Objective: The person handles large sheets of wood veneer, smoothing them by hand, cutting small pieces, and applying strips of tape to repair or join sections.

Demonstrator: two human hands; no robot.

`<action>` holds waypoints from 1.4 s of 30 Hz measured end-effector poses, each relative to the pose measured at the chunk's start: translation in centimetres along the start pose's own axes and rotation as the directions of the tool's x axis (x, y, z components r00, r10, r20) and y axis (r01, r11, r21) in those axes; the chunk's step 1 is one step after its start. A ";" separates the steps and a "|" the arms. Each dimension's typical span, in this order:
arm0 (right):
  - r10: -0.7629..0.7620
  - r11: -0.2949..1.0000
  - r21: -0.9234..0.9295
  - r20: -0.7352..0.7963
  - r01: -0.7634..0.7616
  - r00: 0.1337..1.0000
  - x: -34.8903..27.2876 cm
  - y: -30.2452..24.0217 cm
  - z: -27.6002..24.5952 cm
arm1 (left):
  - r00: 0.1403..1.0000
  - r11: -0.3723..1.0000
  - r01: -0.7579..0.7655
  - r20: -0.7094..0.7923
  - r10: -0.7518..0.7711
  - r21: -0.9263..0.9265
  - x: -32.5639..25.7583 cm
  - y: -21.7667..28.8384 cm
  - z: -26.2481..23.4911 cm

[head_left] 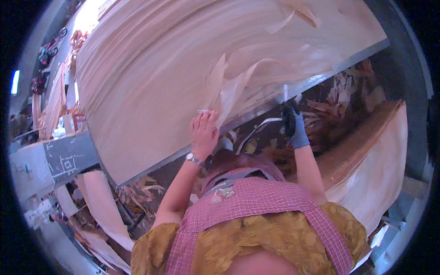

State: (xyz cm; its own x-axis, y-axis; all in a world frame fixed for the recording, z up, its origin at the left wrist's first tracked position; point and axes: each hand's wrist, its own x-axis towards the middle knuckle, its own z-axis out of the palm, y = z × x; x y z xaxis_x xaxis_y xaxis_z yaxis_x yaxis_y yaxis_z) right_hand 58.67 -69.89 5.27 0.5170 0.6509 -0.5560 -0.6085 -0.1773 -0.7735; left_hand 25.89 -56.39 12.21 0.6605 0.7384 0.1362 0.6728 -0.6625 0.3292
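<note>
- Your left hand (204, 130) lies flat, fingers spread, on the near edge of the big veneer sheet (183, 68). It is pressing, not gripping; nothing is held in it. A wristwatch (194, 159) sits on that wrist.
- Your right hand (293, 123), in a dark glove, is closed round a thin blade-like tool (285, 92) that points up to 12 o'clock, tip at the sheet's edge. I can't tell exactly what the tool is.
- The sheet fills the frame from 9 to 2 o'clock, lying on a table with a grey metal edge (321, 75). A torn, curled flap (233, 87) sticks up between your hands, at 1 o'clock from the left hand and 10 o'clock from the right.
- Step in hand, as I read it: trimming the ragged flap off the sheet's edge, left hand pinning, right hand cutting.
- Next move calls for: keep the left palm down just beside the tear, and run the blade along the metal edge toward 9 o'clock. Keep your left fingertips (206, 113) out of the cut line; they're close.
- A curved grey strip (256, 126) lies below the edge between your hands; I can't tell what it is.
- Scraps (339, 101) are piled under the edge at 3 o'clock, and another stack of veneer (376, 160) sits at 4 o'clock.
</note>
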 end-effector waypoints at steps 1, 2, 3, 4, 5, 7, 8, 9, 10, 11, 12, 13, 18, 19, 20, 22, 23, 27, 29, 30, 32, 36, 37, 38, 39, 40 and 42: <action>-0.052 0.993 0.104 -0.029 0.055 0.998 0.6 -1.2 -0.9 | 1.000 1.000 -0.003 0.011 0.003 0.008 0.2 0.2 0.0; -0.104 0.972 0.206 -0.064 0.115 0.993 1.1 -2.4 -1.7 | 1.000 1.000 -0.009 0.021 0.009 0.017 0.4 0.3 -0.3; -0.088 0.961 0.249 -0.143 0.122 0.986 1.8 -3.0 -2.5 | 0.999 0.999 -0.017 0.032 0.016 0.027 0.6 0.2 -0.5; -0.120 0.954 0.249 -0.193 0.167 0.974 2.8 -3.8 -3.2 | 0.999 0.999 -0.034 0.031 0.033 0.030 0.7 0.0 -0.5; -0.144 0.947 0.248 -0.232 0.201 0.962 3.6 -4.9 -3.1 | 0.999 0.998 -0.039 0.031 0.038 0.039 0.6 -0.3 -0.3; -0.173 0.914 0.314 -0.268 0.256 0.948 3.1 -8.3 -1.9 | 0.998 0.998 -0.046 0.052 0.044 0.043 0.6 -0.3 -0.3; -0.167 0.890 0.383 -0.233 0.249 0.958 3.0 -10.3 0.0 | 0.998 0.998 -0.016 0.065 0.012 0.060 0.3 -0.4 -0.6; -0.150 0.889 0.376 -0.299 0.261 0.942 5.6 -10.3 -2.4 | 0.996 0.998 -0.024 0.086 0.019 0.057 0.6 -0.2 -0.7; -0.123 0.891 0.371 -0.356 0.261 0.926 8.5 -10.1 -4.5 | 0.994 0.997 -0.026 0.107 0.018 0.071 0.7 0.1 -0.8; -0.081 0.888 0.363 -0.484 0.284 0.871 11.6 -10.2 -5.7 | 0.992 0.996 -0.025 0.125 0.014 0.090 0.9 0.2 -1.0; -0.119 0.924 0.259 -0.507 0.283 0.854 14.2 -9.5 -7.1 | 0.990 0.993 -0.018 0.139 0.002 0.113 0.9 0.1 -1.3; -0.195 0.959 0.076 -0.524 0.273 0.829 16.7 -8.6 -9.4 | 0.990 0.993 -0.029 0.141 0.012 0.117 1.0 0.0 -1.3; -0.637 0.211 -0.952 -0.306 -0.221 0.708 23.6 -7.1 -21.1 | 0.982 0.994 -0.074 0.180 0.058 0.085 1.8 -0.7 0.1; -0.658 0.121 -0.960 -0.267 -0.251 0.704 24.0 -7.6 -20.2 | 0.982 0.991 -0.070 0.180 0.049 0.113 1.8 -0.8 0.1; -0.600 0.446 -0.882 -0.420 -0.151 0.681 23.6 -8.5 -20.2 | 0.981 0.989 -0.077 0.184 0.052 0.127 1.7 -0.7 0.6; -0.445 0.815 -0.579 -0.593 0.029 0.671 22.1 -10.5 -18.1 | 0.979 0.984 -0.077 0.198 0.044 0.161 1.5 -0.5 0.8; -0.398 0.887 -0.449 -0.633 0.104 0.664 20.6 -12.1 -15.6 | 0.979 0.982 -0.068 0.203 0.032 0.177 1.3 -0.3 0.4; -0.332 0.925 -0.080 -0.643 0.371 0.690 18.8 -16.5 -14.8 | 0.977 0.987 -0.022 0.213 -0.012 0.157 1.0 0.3 0.4; -0.291 0.932 -0.041 -0.676 0.360 0.677 19.7 -17.4 -16.5 | 0.974 0.987 -0.021 0.227 -0.016 0.160 1.2 0.9 0.9; -0.263 0.938 -0.014 -0.682 0.347 0.683 20.1 -17.9 -15.5 | 0.972 0.985 -0.007 0.233 -0.034 0.174 1.1 1.4 1.0; -0.275 0.947 -0.055 -0.650 0.316 0.708 20.3 -18.4 -15.6 | 0.952 0.981 0.055 0.288 -0.108 0.187 1.2 2.6 1.0; -0.255 0.946 0.004 -0.608 0.324 0.751 22.8 -19.4 -18.2 | 0.934 0.965 0.113 0.306 -0.184 0.236 1.7 4.3 1.9; -0.253 0.939 0.041 -0.592 0.342 0.765 23.2 -19.8 -18.2 | 0.932 0.960 0.129 0.301 -0.204 0.250 1.6 4.6 2.1; -0.269 0.940 0.025 -0.560 0.341 0.783 23.4 -20.0 -17.8 | 0.928 0.953 0.151 0.295 -0.228 0.263 1.6 5.0 2.1; -0.284 0.941 0.008 -0.527 0.339 0.801 23.4 -20.1 -17.4 | 0.923 0.946 0.174 0.290 -0.254 0.275 1.5 5.4 2.2; -0.297 0.941 -0.008 -0.492 0.337 0.819 23.4 -20.1 -16.9 | 0.918 0.941 0.185 0.291 -0.268 0.283 1.5 5.7 2.3; -0.329 0.938 -0.090 -0.538 0.335 0.776 24.4 -19.5 -18.4 | 0.910 0.930 0.213 0.287 -0.301 0.300 1.4 6.4 1.9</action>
State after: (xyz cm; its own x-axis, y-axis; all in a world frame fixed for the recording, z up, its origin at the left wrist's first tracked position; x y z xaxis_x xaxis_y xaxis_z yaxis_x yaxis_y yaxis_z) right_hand 94.18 -64.13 1.22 0.9252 0.1666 -0.3409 -0.3433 -0.0152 -0.9391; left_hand 31.76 -59.79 12.74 0.4941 0.8346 -0.2433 0.8661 -0.4968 0.0550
